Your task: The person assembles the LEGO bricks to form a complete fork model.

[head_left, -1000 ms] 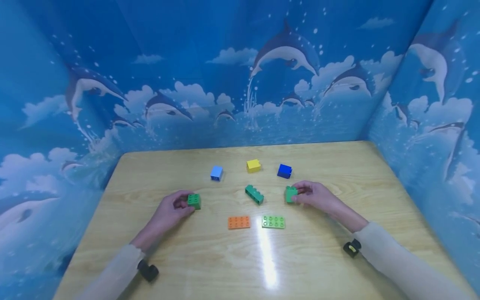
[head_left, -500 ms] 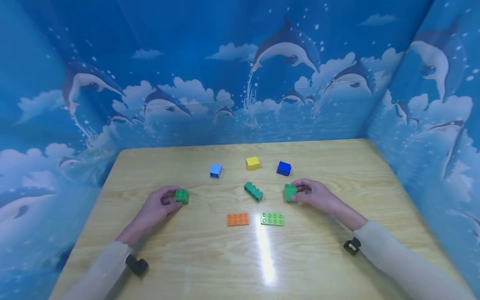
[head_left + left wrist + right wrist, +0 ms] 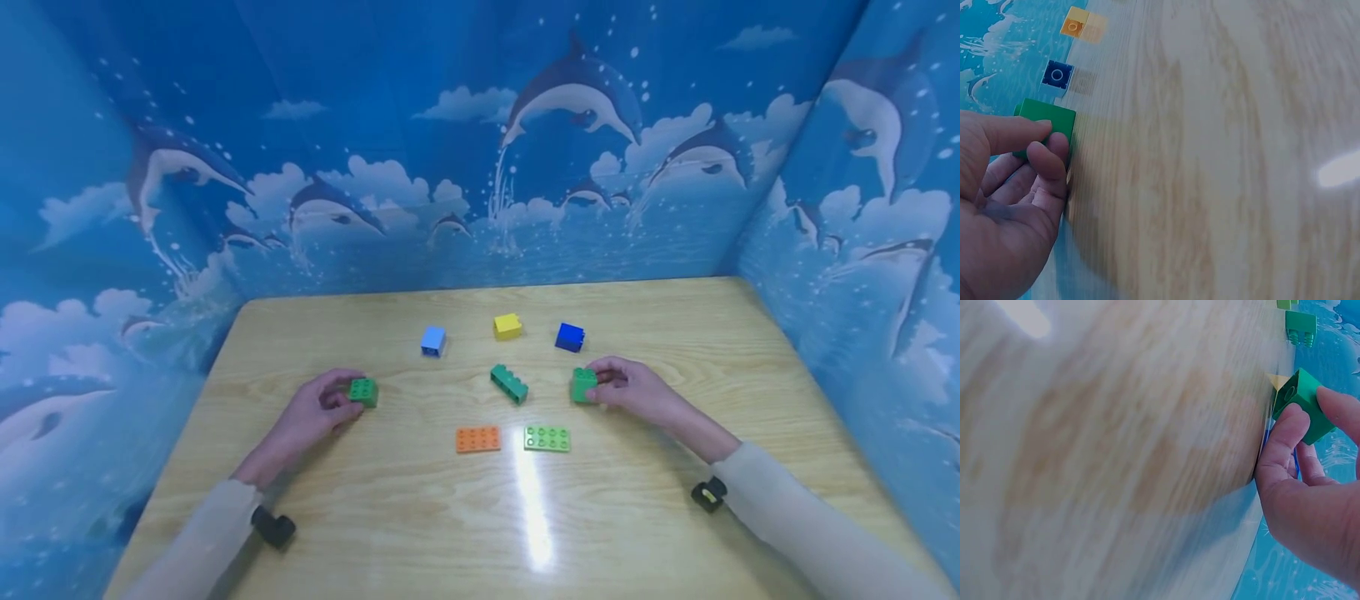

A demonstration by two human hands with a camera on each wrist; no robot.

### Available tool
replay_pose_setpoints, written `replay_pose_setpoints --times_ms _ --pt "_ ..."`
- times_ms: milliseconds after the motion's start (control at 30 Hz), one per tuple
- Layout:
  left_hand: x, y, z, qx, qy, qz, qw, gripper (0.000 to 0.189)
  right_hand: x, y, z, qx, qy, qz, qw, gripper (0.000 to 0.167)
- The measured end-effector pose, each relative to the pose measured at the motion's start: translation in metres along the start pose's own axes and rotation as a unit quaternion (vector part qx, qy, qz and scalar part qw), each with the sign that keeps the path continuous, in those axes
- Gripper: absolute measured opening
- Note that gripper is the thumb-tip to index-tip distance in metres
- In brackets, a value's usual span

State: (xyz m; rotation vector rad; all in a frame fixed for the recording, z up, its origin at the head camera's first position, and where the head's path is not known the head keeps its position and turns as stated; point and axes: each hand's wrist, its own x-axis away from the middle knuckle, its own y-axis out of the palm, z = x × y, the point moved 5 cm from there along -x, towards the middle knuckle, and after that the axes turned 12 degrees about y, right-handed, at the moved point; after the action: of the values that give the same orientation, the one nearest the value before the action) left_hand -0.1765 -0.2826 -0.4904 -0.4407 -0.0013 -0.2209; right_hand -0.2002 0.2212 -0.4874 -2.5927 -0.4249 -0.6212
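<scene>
1. your head camera looks forward and down, taking in your left hand [image 3: 309, 415], right hand [image 3: 639, 393], table [image 3: 405, 517] and backdrop [image 3: 420, 250] from well back.
2. your left wrist camera looks along the table, left hand close at its left edge.
3. your right wrist camera does likewise, right hand close at its right edge.
4. head and left wrist views share the yellow brick [image 3: 507, 327]; head and right wrist, the teal brick [image 3: 509, 384].

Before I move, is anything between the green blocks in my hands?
Yes: a teal brick lies between the left block and right block, nearer the right. The orange plate and lime plate sit off that line.
</scene>
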Motion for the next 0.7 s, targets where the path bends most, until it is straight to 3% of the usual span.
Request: replay_pose_setpoints --times_ms 467,700 --pt "-0.001 -0.006 -0.001 -0.002 0.021 -0.017 0.9996 0.06 0.008 -0.002 0.002 -0.025 0.0 0.028 0.9993 0.059" --pt "-0.001 -0.006 -0.001 -0.013 0.012 -0.019 0.9997 0.057 0.015 -0.001 -0.002 -0.031 -0.012 0.045 0.9984 0.06"
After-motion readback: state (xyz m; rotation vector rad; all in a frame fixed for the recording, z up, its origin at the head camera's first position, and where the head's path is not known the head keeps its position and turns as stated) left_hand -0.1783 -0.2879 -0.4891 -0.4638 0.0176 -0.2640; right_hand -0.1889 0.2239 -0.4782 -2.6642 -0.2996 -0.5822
